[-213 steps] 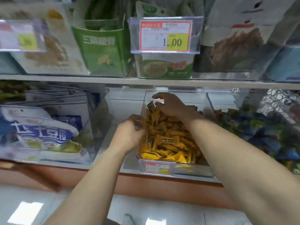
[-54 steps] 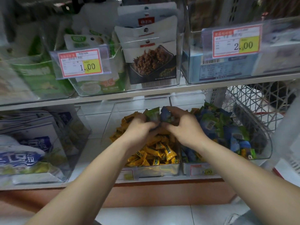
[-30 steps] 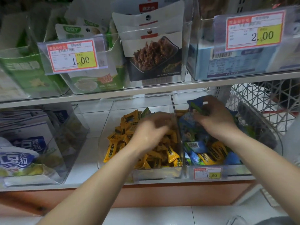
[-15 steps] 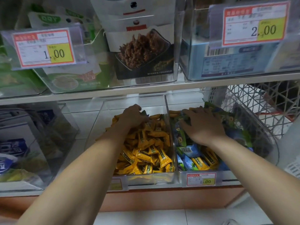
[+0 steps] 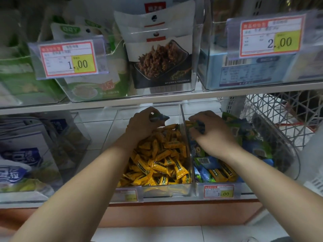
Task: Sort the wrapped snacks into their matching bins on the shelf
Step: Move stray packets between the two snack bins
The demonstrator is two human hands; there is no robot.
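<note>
Pinching a dark blue wrapped snack [image 5: 158, 117], the fingertips [image 5: 147, 111] of the left hand [image 5: 143, 127] curl round one end of it. The snack is lifted clear of the pile, long axis roughly left-right, free end poking right toward the divider [image 5: 184, 131]. Fingers [image 5: 195, 118] of the right hand [image 5: 214, 137] are curled too, gripping a yellow wrapped snack [image 5: 190, 123] with something dark bunched under it (one wrapper or two, cannot tell). That piece sits just right of the divider, long axis also left-right, pointing left.

Further out, the left hand is palm-down over the back of the yellow bin [image 5: 111, 138], above the heap of yellow snacks [image 5: 160, 159]. The right hand is palm-down over the back of the blue-green bin [image 5: 244, 188], above the blue and green snacks [image 5: 253, 147]. Both forearms reach in from the bottom edge. The bins stand side by side on the lower shelf, touching, with clear walls between.

Key relation: each held piece hangs over the wrong colour's bin, and its match lies straight across the divider. Blue goes right, yellow goes left. The hands are near each other but apart, the divider between them. The left hand is nearer the yellow bin and the right nearer the blue-green one, so the likely next move is a short sideways cross or a swap at the wall. The risk is knuckles bumping there.

Stray yellow pieces [image 5: 225, 169] at the front of the blue-green bin are not yet sorted.
</note>
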